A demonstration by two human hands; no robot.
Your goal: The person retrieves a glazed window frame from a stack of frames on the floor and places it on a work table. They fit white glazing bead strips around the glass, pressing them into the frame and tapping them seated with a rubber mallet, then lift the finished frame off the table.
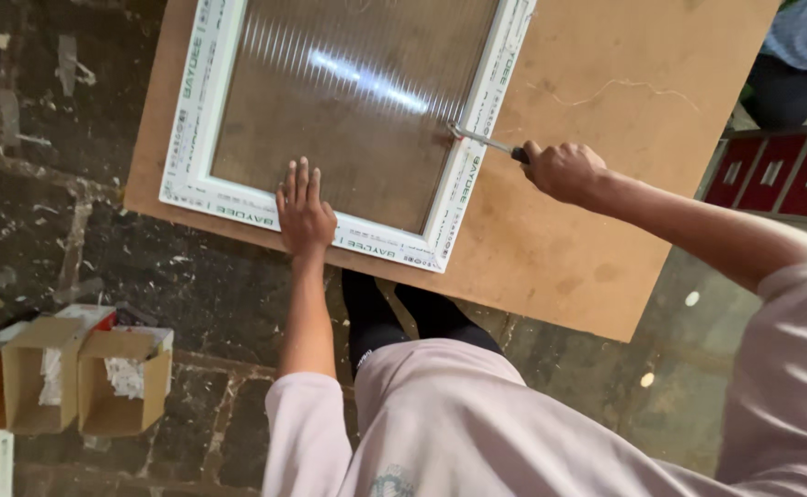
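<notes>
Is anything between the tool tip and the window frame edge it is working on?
Nothing visible. The right hand grips the tool, whose tip sits at the right side of the white window frame, by the glass. The left hand presses flat on the bottom edge, well clear.

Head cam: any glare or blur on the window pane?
Head view: bright streaky glare on the ribbed pane, upper middle; frame sharp; left hand flat and crisp; right hand on the tool, slightly soft; floor dim.

Head camera looks steeply down (close) over the board.
</notes>
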